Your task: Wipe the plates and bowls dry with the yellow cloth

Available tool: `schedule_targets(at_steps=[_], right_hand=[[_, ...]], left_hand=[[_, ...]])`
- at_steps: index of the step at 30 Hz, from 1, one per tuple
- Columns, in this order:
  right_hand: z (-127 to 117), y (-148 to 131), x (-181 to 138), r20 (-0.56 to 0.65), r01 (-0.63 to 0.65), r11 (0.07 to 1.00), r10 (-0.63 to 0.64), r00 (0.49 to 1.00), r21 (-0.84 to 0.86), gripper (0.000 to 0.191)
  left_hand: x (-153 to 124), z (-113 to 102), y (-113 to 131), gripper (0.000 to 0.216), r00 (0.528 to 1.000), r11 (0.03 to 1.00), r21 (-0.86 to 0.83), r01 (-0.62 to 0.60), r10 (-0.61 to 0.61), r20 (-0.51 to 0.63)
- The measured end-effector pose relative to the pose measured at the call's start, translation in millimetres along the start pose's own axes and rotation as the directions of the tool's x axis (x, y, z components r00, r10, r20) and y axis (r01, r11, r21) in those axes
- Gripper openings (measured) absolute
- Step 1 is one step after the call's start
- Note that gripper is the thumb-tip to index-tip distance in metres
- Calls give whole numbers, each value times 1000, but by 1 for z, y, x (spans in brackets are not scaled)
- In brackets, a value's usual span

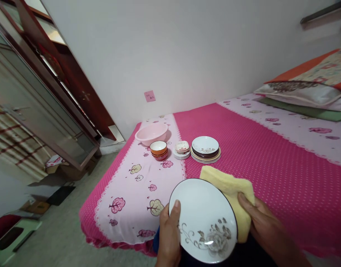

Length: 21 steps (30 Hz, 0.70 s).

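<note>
A white plate (201, 211) with a dark rim and a grey-brown flower print is tilted toward me. My left hand (170, 230) grips its left edge, thumb on the face and fingers hidden behind. A folded yellow cloth (228, 185) is in my right hand (259, 215), thumb on top; it lies against the plate's right edge, partly behind it. Farther off on the bed stands a stack of plates (205, 145), beside small saucers (181, 155) topped by a little square dish (182, 146). Stacked orange and red bowls (158, 150) are left of them.
A pink basin (151, 133) sits behind the bowls near the bed's left edge. The bed (242, 148) has a pink dotted and tree-print cover. Pillows (306, 89) lie at the far right. At left are a glass-paned door (42, 92) and a green stool (17, 237) on the floor.
</note>
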State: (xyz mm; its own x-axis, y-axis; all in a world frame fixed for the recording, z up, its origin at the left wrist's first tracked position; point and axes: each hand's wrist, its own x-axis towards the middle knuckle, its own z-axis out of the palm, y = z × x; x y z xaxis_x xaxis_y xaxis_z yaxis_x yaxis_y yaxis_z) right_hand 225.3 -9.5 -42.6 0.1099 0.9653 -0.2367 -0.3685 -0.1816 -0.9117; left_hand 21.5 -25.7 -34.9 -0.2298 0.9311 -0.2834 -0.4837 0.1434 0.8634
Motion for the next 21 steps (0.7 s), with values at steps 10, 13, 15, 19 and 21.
schedule_targets(at_steps=[10, 13, 15, 19, 21], right_hand=[[-6, 7, -12, -10, -11, 999, 11, 1000, -48, 53], [-12, 22, -13, -72, -7, 984, -6, 997, -176, 62], [-16, 33, -13, -122, -17, 965, -16, 992, -261, 66], [-19, 43, -14, -9, 64, 966, -69, 998, -250, 68], [-18, 42, -15, 47, 118, 961, -110, 993, -251, 66]], left_hand=[[5, -5, 1, 47, 996, 1000, 8, 0, 0, -93], [11, -9, -2, 45, 991, 1000, -9, -9, 7, -130], [15, -12, -3, 42, 990, 1000, -17, -17, 14, -142], [18, -15, -2, 41, 985, 999, -24, -35, 30, -172], [19, -17, -1, 44, 984, 999, -26, -47, 42, -172]])
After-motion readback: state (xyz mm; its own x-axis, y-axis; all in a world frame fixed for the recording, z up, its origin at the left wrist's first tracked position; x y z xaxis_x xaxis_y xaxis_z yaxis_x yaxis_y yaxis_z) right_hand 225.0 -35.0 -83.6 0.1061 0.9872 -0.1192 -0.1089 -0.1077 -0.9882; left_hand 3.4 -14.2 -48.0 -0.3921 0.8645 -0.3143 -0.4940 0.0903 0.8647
